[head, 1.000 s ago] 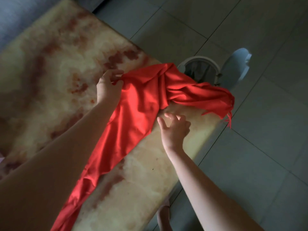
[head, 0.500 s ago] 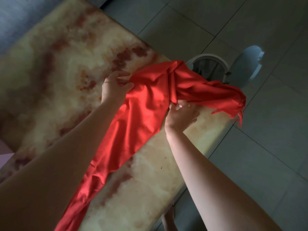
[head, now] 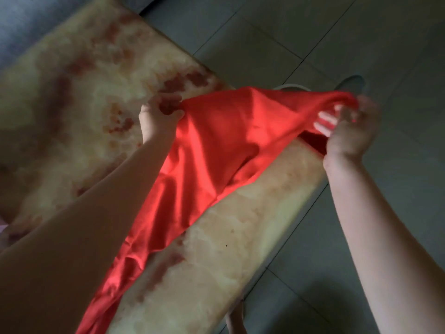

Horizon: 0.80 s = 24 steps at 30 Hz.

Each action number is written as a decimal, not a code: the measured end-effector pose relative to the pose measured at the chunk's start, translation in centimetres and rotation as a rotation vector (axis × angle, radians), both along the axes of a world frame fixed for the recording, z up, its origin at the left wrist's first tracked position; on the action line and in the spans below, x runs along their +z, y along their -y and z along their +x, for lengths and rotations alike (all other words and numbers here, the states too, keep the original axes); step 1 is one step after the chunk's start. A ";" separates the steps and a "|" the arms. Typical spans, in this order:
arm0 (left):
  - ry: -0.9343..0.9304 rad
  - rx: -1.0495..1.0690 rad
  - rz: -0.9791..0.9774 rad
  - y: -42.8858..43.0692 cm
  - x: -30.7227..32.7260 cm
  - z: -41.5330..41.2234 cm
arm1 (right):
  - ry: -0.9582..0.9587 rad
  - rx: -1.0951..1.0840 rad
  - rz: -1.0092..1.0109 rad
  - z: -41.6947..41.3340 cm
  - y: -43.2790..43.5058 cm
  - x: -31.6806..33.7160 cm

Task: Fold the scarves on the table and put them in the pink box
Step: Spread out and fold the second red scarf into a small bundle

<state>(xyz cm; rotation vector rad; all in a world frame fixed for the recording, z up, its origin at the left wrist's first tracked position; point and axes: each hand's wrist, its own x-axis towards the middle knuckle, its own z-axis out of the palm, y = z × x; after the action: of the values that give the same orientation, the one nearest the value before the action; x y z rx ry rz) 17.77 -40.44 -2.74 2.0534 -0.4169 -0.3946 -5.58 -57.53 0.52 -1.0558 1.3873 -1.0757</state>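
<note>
A red scarf (head: 216, 150) lies stretched across the marbled cream-and-red table (head: 72, 97), trailing toward the bottom left. My left hand (head: 159, 114) pinches its upper left corner over the tabletop. Past the table's right edge, my right hand (head: 349, 126) grips the other end and holds it raised and spread wide. That hand is blurred. The pink box shows only as a sliver at the far left edge (head: 3, 229).
Grey floor tiles (head: 313, 32) surround the table on the right. A round white bin rim (head: 289, 86) peeks out behind the scarf, with a grey lid-like shape (head: 351, 80) beside it. My bare foot (head: 237, 317) stands by the table's lower edge.
My right hand took hold of the scarf's bunched right end and pulled it out to the right, so the cloth is spread. My left hand kept its hold.
</note>
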 end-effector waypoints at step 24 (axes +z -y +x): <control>0.119 -0.106 0.151 -1.1 -1.6 1.4 | -0.212 -0.109 -0.029 -1.8 -9.3 -5.9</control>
<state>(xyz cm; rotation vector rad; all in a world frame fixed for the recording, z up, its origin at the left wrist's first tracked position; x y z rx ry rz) 19.13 -39.31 -4.32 2.2150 -0.5858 -0.3786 -7.39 -48.20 -5.38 -1.1529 1.6183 -1.0890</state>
